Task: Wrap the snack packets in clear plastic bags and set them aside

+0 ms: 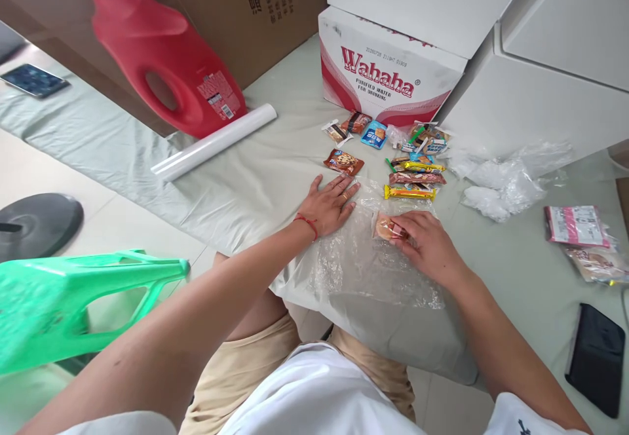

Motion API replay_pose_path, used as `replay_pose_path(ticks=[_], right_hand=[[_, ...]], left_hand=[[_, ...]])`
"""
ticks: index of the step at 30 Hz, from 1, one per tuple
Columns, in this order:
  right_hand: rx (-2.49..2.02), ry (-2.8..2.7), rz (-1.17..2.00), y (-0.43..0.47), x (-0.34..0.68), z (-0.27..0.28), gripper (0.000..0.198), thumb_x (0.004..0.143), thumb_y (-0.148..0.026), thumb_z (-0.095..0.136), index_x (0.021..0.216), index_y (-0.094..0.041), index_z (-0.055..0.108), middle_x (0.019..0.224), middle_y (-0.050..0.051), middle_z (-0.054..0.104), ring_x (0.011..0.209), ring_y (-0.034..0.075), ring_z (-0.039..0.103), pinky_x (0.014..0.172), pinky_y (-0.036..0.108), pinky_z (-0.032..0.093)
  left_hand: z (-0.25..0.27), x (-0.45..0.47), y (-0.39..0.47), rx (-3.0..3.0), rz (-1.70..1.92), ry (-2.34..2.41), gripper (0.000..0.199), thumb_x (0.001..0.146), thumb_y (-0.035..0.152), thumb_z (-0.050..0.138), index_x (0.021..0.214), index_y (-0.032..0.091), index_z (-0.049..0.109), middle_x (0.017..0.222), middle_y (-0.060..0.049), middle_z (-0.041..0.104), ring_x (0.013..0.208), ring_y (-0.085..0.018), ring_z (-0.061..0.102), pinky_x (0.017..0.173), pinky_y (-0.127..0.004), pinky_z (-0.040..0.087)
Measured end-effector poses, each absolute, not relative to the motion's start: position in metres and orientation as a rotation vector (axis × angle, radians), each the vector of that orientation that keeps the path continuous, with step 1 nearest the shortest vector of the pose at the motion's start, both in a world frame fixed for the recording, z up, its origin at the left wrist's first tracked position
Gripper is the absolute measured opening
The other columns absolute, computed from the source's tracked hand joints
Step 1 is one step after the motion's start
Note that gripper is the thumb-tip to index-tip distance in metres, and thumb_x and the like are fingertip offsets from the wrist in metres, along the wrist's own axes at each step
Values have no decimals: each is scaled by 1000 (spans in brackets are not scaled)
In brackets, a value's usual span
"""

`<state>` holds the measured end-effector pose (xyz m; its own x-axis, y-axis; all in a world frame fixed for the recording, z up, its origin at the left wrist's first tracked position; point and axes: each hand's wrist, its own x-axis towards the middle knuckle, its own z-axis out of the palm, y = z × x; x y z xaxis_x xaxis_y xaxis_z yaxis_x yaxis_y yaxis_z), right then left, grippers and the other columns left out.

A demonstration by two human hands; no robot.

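"Snack in a clear plastic wrapper (386,226), small, round and tan: where is it?"

"Over the flat, see-through plastic bag (339,264), near the front edge of the grey-green cloth-covered table (511,271). The right hand (430,242) pinches the snack's right side with thumb and fingers."

"And the left hand (330,209)?"

"It lies flat on the bag's back left corner, fingers spread, holding nothing."

"How would the snack feel?"

"Light and soft, I guess. A hard squeeze could squash it. The wrapper looks slippery, so hold both sides gently. The bag looks thin and floppy; grab a corner."

"What is around?"

"A thin yellow snack bar (410,192) lies just behind the snack. A shiny brown cookie packet (343,162) is by the left hand. Toward the back stands a red and white cardboard box (388,75)."
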<state>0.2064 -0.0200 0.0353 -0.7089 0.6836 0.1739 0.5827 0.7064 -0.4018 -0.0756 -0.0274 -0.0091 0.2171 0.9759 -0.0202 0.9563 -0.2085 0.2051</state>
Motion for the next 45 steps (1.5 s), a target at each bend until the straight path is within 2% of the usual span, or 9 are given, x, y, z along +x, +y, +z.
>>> replay_pose_path(ticks=[5,11,19,28,45], right_hand=[[-893,-2504,449,-30,191,40,40,100,-38,62,137,-23,62,125,11,69,118,30,57,102,47,48],[-946,-2737,326,-42,173,8,42,100,-35,61,139,-18,61,127,14,66,120,34,52,108,55,40],[-922,-2723,353,-37,178,-5,46,101,-39,58,142,-19,59,131,15,62,120,33,50,106,53,43],[-904,-2651,340,-42,180,-15,48,103,-42,54,144,-19,55,132,15,60,121,32,49,115,57,37],[-925,-2636,378,-43,180,-14,47,103,-43,53,145,-22,56,132,14,60,119,32,51,112,55,39]], left_hand=[[-8,-75,-28,2308,151,1863,60,107,47,22,162,27,34,171,-5,30,158,-25,29,127,-65,12],[-9,-75,-28,2319,171,1860,59,107,46,23,162,28,35,171,-5,29,158,-25,28,127,-64,11],[-8,-75,-29,2317,172,1861,59,107,46,24,162,27,36,171,-6,31,157,-26,30,127,-65,12],[-8,-75,-28,2317,169,1863,59,107,46,24,161,27,36,171,-5,31,158,-25,29,127,-65,12],[-7,-75,-28,2310,171,1864,59,106,47,24,162,29,36,171,-5,31,158,-27,29,127,-63,12]])
